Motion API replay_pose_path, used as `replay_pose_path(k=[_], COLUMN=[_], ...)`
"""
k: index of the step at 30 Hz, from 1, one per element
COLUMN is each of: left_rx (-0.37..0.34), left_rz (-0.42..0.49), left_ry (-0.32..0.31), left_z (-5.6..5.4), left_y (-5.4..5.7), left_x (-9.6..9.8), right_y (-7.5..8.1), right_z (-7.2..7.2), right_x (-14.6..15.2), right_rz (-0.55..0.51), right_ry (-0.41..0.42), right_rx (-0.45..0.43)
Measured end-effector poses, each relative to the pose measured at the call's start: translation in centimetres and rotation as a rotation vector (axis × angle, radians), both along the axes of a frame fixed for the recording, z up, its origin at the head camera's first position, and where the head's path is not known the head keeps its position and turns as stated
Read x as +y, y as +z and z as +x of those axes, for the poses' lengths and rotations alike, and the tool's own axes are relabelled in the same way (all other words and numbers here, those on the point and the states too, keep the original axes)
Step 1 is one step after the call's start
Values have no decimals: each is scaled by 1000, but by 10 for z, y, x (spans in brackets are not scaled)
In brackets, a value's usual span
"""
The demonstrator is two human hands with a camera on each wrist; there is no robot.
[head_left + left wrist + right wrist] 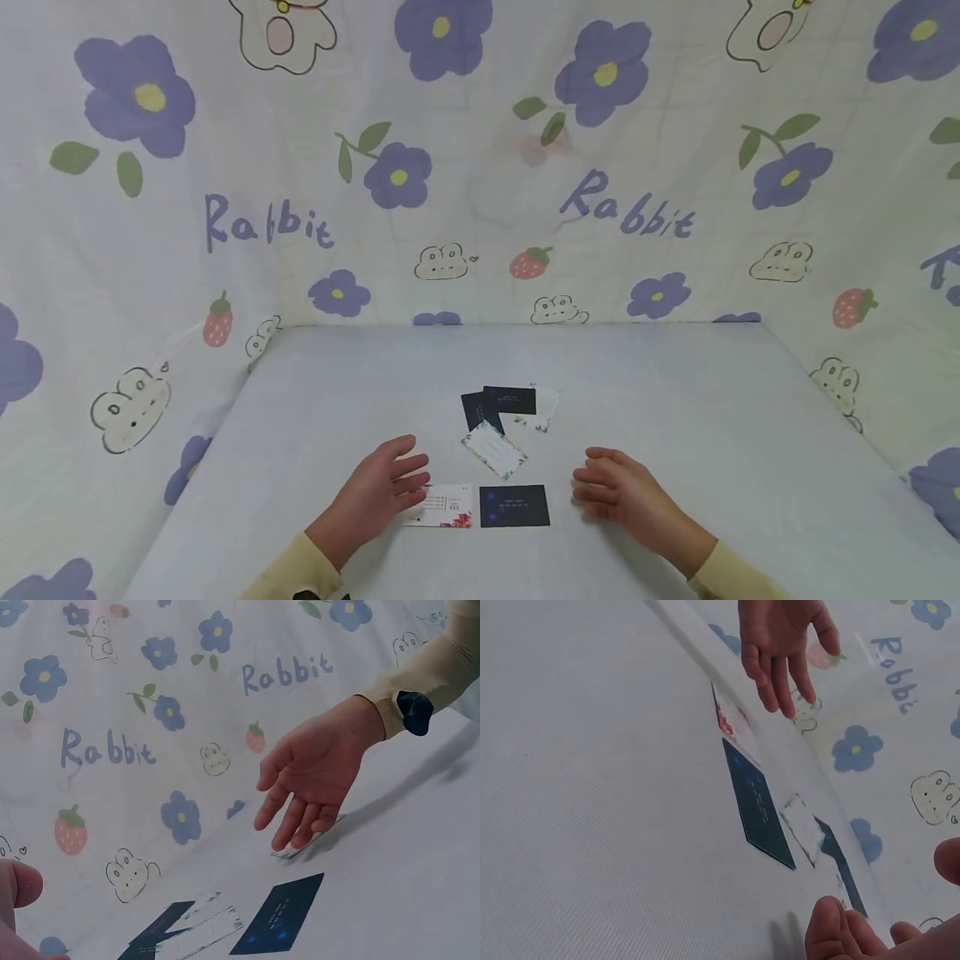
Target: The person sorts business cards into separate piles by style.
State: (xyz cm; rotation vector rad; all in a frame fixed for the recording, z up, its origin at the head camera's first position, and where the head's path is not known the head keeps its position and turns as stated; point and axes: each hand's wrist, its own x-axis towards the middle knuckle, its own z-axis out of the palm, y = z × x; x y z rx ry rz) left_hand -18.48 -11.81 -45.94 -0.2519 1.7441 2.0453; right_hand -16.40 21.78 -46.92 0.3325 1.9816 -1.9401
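Note:
My left hand (382,492) hovers with spread, relaxed fingers at the left end of a white card with red flowers (456,506), covering part of it in the head view. Beside that card lies a dark blue card (514,506). Just right of the blue card, my right hand (622,496) is held with loose fingers and nothing in its grasp. Seen from the left wrist, a pale card (304,846) shows below the right hand (319,776). From the right wrist, the left hand (780,652) hangs above the flowered card.
Farther back, a loose pile holds a white card with a leafy border (495,450), two dark cards (512,400) and another white leafy card (549,407). They lie on a pale tabletop (337,375). A flower-and-rabbit printed curtain (480,192) encloses the back and sides.

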Motion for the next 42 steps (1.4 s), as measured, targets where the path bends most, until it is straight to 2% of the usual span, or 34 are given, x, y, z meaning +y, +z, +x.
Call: replay_pose_path(k=[5,19,23,27,33,37,42], left_rx=[-9,5,15,25,-14,-2,99], left_rz=[25,28,19,28,39,-40,-201], left_ry=[40,15,13,26,65,42,-33], left_z=[-5,-13,-20,-36,-69,-91,-116], left_y=[1,-1,-4,-11,-18,-16,-11], left_x=[-5,6,6,4,10,26,53], right_y=[0,1,2,3,3,3,0], right_z=[-1,-4,-9,-20,-42,-55,-66], right_x=[4,5,4,-1,-11,-22,-51], right_rz=[-1,20,29,46,83,89,96], right_ry=[7,18,18,24,32,51,116], right_rx=[-3,-28,-23,-1,11,17,89])
